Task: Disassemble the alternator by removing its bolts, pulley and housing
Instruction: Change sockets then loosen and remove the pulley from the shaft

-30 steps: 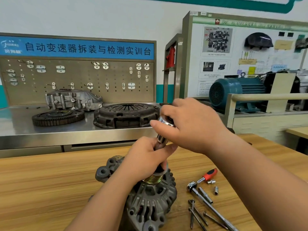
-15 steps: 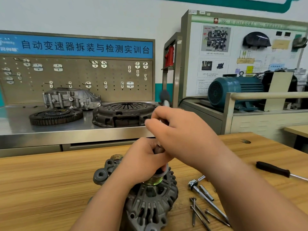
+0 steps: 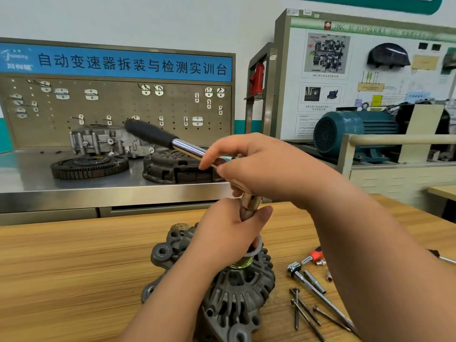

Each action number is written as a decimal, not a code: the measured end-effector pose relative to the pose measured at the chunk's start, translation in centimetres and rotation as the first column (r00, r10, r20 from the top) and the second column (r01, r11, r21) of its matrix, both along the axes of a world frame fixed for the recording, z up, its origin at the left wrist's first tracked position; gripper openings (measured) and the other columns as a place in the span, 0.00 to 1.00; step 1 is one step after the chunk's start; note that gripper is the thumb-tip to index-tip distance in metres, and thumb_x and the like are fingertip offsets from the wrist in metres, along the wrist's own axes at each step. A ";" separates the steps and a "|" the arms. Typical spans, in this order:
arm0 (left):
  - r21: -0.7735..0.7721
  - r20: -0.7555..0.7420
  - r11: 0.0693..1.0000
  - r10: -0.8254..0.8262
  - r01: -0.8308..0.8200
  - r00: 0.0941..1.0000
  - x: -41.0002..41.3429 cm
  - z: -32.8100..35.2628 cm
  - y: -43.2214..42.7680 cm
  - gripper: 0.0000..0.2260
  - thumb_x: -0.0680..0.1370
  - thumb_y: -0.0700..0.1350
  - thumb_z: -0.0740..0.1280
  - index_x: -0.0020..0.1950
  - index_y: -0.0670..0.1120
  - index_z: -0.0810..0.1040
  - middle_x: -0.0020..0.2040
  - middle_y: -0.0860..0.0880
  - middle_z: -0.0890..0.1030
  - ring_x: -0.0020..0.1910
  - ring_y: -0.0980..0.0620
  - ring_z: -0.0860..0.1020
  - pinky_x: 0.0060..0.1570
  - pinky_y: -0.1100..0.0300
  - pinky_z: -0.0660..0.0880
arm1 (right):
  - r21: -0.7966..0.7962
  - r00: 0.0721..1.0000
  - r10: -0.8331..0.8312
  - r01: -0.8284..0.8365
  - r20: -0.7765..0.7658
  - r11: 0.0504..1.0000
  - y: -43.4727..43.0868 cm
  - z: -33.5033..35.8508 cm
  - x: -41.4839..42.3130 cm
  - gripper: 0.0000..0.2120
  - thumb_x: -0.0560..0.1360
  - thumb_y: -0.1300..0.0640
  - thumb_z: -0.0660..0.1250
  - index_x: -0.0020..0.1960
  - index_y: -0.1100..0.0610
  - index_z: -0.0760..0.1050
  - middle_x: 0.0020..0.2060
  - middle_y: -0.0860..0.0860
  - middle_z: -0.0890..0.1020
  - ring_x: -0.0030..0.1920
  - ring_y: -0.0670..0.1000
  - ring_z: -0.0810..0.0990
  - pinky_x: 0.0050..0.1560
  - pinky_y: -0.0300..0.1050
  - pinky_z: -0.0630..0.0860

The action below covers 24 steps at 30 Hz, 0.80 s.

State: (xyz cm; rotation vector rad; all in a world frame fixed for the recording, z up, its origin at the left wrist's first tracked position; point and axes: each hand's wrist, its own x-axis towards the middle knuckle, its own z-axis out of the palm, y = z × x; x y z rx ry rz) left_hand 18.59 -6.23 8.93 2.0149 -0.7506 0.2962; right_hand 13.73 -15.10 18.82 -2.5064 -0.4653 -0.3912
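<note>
Alternator (image 3: 237, 297) stands pulley-end up on the wooden surface (image 3: 74, 267), close to its near edge, approx. mid-width. This pos. sets the pulley (image 3: 243, 262) axis vertical, so a tool can bear straight down. Left hand (image 3: 229, 233): grip closed round the pulley and the lower part of the socket (image 3: 250, 202), thumb laid up the socket's side. Judged to stop the rotor turning w/ the nut and to keep the socket square. Right hand (image 3: 259, 169): grip closed over the head end of the ratchet wrench (image 3: 153, 134), fingers curled on the chrome shank; the black handle juts toward the far left edge, no hand on it. A hold at the head gives little leverage, so judged the nut is being located or spun at low torque, not broken loose; cannot confirm which. Nut itself hidden under socket and hands. Pulley sits on the shaft and housing halves are together, i.e. both steps not yet done. Several long through-bolts (image 3: 303, 309) lie loose toward the near right corner beside a smaller ratchet w/ extension (image 3: 308, 282); judged already out of the housing and parked within reach, clear of the work. Risk: alternator is unclamped, so side load could tip it or cam the socket off. Steel surface (image 3: 24, 183) behind carries a ring gear (image 3: 88, 166) and clutch cover (image 3: 177, 169); not involved.
</note>
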 end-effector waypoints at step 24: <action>-0.031 -0.094 0.991 -0.131 0.128 0.987 -0.5 0.2 0.4 0.19 0.76 0.52 0.69 0.25 0.52 0.75 0.25 0.56 0.80 0.29 0.64 0.78 0.31 0.75 0.69 | 0.455 0.906 0.421 -0.355 -0.048 0.816 -1.3 -1.2 0.9 0.13 0.67 0.69 0.64 0.34 0.54 0.82 0.32 0.50 0.82 0.34 0.48 0.80 0.39 0.43 0.78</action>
